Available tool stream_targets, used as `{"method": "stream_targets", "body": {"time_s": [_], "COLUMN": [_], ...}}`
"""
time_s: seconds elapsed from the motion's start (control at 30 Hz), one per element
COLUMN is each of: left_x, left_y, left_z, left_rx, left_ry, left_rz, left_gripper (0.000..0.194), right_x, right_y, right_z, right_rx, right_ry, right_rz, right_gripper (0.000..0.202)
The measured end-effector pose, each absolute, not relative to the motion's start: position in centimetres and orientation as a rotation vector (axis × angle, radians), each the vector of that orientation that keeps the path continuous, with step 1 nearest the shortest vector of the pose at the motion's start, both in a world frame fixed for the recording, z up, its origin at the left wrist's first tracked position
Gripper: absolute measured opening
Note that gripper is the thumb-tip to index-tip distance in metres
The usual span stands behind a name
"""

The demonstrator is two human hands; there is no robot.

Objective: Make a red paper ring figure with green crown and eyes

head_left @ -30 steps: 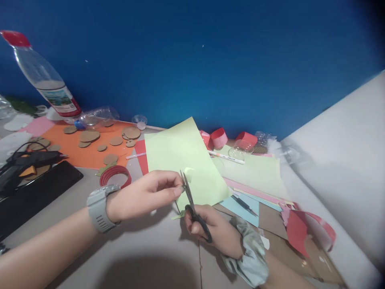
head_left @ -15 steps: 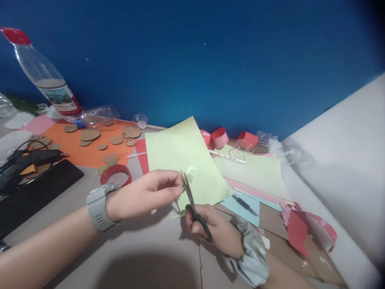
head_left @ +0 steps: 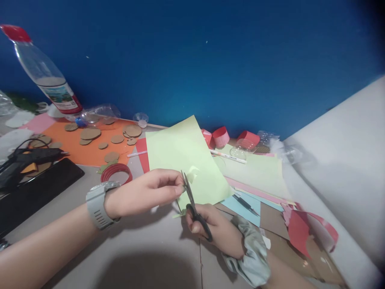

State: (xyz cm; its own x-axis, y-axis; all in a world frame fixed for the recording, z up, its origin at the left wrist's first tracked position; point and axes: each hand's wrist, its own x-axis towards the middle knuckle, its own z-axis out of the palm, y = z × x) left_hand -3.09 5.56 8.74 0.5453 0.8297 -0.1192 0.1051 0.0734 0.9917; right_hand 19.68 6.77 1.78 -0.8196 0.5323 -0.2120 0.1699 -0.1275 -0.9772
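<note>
My right hand [head_left: 207, 224] grips black-handled scissors [head_left: 192, 200], their blades pointing up and slightly parted. Beside the blades, my left hand [head_left: 159, 186] has thumb and forefinger pinched on a small piece of green paper, mostly hidden by the fingertips. Behind both hands is a large light green paper sheet [head_left: 177, 148]. A small curled green scrap [head_left: 192, 174] shows against it, just past the blades. Another thin green strip [head_left: 178, 216] lies below the sheet's lower edge.
On the left are a plastic bottle [head_left: 57, 94], cardboard discs [head_left: 90, 133] on orange paper [head_left: 76, 151], a glue gun [head_left: 39, 157], a black phone-like slab [head_left: 45, 188] and red rings [head_left: 116, 172]. To the right lie a craft knife [head_left: 245, 204] and red paper [head_left: 297, 230]. A blue wall [head_left: 192, 60] stands behind.
The view has shifted very slightly. Both hands and the scissors keep nearly the same pose; the curled green scrap beyond the blades looks slightly turned.
</note>
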Motion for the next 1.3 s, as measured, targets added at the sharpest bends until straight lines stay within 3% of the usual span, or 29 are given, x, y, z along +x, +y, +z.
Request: {"method": "stream_targets", "body": {"time_s": [1.3], "left_x": [-1.8], "left_y": [4.6], "left_z": [7.5], "left_rx": [1.375], "left_ry": [0.926], "left_rz": [0.846], "left_gripper": [0.026], "right_x": [19.2], "right_y": [6.1], "right_z": [2.1], "right_rx": [-0.800], "right_ry": [-1.526], "right_rz": [2.199], "right_gripper": [0.051]}}
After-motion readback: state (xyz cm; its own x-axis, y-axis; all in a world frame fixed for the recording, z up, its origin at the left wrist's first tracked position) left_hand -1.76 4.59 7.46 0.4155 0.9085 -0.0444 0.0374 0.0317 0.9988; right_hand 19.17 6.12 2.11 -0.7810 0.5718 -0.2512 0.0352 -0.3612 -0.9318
